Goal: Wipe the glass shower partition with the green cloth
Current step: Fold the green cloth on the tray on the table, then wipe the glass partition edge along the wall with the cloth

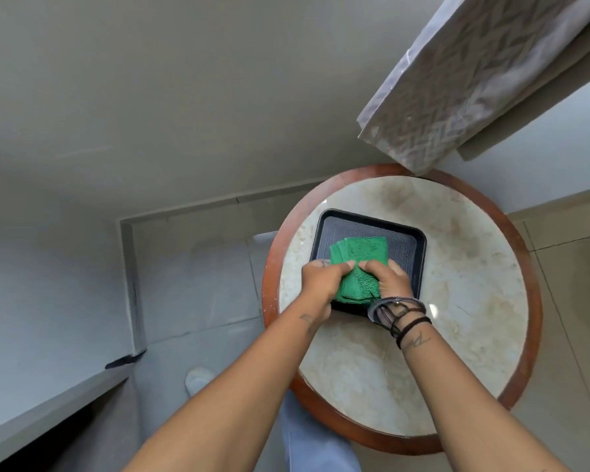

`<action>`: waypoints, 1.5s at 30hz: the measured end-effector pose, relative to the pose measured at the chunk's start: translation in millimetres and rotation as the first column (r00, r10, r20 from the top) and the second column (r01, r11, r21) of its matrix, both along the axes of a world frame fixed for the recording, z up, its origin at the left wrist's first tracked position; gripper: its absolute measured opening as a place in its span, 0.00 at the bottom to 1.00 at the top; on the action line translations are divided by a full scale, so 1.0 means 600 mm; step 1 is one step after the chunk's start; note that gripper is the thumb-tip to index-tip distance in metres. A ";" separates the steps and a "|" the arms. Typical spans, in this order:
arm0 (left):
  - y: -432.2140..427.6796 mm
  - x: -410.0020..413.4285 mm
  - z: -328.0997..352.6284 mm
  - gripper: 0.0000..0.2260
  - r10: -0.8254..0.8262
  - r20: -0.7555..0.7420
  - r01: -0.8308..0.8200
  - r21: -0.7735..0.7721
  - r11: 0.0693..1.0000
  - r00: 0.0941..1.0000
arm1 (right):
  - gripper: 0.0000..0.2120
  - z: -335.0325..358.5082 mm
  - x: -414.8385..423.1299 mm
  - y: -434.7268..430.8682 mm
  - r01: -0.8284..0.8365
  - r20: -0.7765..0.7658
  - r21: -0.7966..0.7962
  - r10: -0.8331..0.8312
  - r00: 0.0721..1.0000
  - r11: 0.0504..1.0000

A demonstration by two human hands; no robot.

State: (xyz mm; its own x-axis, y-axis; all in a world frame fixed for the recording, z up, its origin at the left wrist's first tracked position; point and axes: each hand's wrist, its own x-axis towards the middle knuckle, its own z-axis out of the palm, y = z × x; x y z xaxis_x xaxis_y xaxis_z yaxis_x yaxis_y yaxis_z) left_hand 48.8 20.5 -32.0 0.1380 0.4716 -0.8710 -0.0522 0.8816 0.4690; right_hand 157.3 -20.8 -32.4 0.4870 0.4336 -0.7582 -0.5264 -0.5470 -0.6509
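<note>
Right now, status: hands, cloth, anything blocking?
Left hand and right hand both gripping green cloth. Cloth folded in black tray on round table. Nothing in the way.

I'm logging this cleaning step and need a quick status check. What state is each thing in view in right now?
green cloth: folded, lying in the tray, gripped at its near end by both hands
black tray: flat on the round table
round table: upright, marble top stained
left hand: closed on the cloth
right hand: closed on the cloth
wristbands: worn on the right wrist
</note>
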 end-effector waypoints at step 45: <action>0.219 -0.932 -0.457 0.41 -0.038 -0.217 0.221 -0.967 -0.129 -0.975 | 0.40 -0.759 -0.847 0.164 -0.313 -0.613 0.068 0.287 0.736 0.947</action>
